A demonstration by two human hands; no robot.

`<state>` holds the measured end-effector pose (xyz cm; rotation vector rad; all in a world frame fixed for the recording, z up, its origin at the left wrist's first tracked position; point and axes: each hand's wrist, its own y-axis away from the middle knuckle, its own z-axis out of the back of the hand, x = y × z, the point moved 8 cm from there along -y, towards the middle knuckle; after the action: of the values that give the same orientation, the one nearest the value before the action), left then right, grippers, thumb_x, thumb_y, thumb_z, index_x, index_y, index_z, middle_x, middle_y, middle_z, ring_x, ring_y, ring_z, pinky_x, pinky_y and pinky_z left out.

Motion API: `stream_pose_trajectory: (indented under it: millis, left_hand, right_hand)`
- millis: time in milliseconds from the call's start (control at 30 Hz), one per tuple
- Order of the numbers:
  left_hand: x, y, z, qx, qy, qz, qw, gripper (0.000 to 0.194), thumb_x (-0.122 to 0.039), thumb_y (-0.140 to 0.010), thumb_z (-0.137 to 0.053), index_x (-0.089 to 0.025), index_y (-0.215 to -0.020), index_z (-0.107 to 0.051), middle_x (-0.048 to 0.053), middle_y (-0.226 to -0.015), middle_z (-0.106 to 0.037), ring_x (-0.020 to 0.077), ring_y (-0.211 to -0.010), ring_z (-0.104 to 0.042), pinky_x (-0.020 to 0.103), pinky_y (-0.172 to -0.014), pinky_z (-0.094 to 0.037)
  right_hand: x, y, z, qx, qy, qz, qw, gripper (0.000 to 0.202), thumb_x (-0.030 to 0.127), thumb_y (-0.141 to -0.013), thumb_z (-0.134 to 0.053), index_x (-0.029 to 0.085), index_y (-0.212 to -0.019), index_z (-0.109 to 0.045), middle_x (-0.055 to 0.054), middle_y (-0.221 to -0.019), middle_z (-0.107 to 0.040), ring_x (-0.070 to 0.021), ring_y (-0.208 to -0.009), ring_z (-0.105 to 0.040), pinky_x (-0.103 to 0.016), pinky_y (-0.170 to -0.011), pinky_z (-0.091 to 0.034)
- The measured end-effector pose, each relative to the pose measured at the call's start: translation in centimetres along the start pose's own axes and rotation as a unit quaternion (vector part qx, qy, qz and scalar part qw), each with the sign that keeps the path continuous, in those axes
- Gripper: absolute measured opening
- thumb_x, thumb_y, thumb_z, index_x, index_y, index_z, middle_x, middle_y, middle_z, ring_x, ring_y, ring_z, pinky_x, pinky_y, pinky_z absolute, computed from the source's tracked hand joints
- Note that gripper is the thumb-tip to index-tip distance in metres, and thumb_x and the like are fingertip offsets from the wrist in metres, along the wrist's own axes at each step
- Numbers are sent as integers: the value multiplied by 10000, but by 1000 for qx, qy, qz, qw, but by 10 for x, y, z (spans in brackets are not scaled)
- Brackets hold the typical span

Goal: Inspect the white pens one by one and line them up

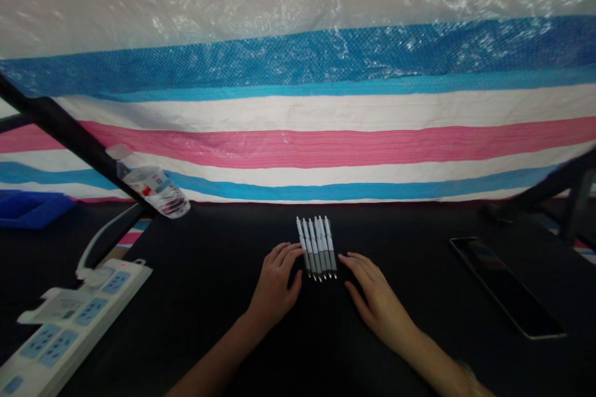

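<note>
Several white and grey pens lie side by side in a compact row on the black table, their tips pointing toward me. At the row's left edge is my left hand, its fingertips at the outermost pen and its thumb apart from the fingers. My right hand rests just right of the row, fingers stretched out and thumb apart, with a small gap to the pens. Neither hand holds anything.
A white power strip with a plugged-in cable lies at the left. Behind it are a clear plastic bottle, leaning, and a blue tray. A dark phone lies at the right. Striped sheeting hangs behind the table.
</note>
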<state>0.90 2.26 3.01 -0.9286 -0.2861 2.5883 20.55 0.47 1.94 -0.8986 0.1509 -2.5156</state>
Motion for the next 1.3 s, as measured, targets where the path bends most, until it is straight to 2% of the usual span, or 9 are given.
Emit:
stream_pose_trajectory:
  millis: [200, 433, 733, 1033, 1200, 1300]
  left_hand:
    - [-9, 1, -7, 67, -48, -20, 996, 273, -48, -866, -481, -230, -1040, -586, 52, -1404, -602, 285, -1358, -440, 536, -1082, -402]
    - [-19, 3, -16, 135, -95, -66, 984, 394, -72, -916, -440, -262, -1247, -540, 24, -1519, -493, 288, -1444, -336, 602, -1159, -284]
    - [-25, 4, -19, 154, -106, -99, 977, 424, -61, -911, -440, -263, -1272, -530, 23, -1544, -461, 277, -1470, -296, 614, -1174, -253]
    - [-27, 6, -20, 150, -99, -113, 977, 445, -59, -915, -434, -254, -1306, -514, 54, -1533, -463, 282, -1453, -331, 635, -1174, -260]
    - [-37, 10, -22, 146, -60, -160, 975, 473, -67, -912, -464, -251, -1346, -499, 88, -1534, -430, 267, -1439, -353, 549, -1168, -352]
    - [-46, 14, -25, 158, -39, -193, 968, 459, -57, -910, -462, -239, -1327, -521, 102, -1522, -429, 262, -1444, -337, 501, -1157, -392]
  right_hand:
    - [-8, -2, 8, -30, -32, -16, 999, 436, 169, -930, -478, 243, -1358, -509, -105, -1250, -650, -290, -1246, -543, -533, -1048, -462]
    - [-18, -5, 18, -45, -55, -43, 997, 376, 198, -945, -479, 223, -1316, -533, -98, -1148, -666, -278, -1155, -571, -505, -1004, -472]
    - [-23, -12, 28, -26, -73, -64, 995, 313, 226, -912, -548, 224, -1222, -593, -82, -1058, -660, -270, -1039, -604, -461, -929, -484]
    - [-26, -13, 28, 41, -73, -34, 996, 517, 268, -850, -664, 212, -1339, -507, -58, -1002, -628, -242, -935, -594, -413, -883, -472]
    - [-23, -12, 30, 80, -61, -27, 995, 646, 286, -802, -737, 217, -1386, -469, -61, -1049, -617, -252, -993, -569, -427, -938, -439]
    - [-22, -13, 30, 85, -49, -24, 995, 647, 269, -806, -732, 228, -1396, -469, -57, -1034, -623, -251, -985, -567, -425, -935, -435]
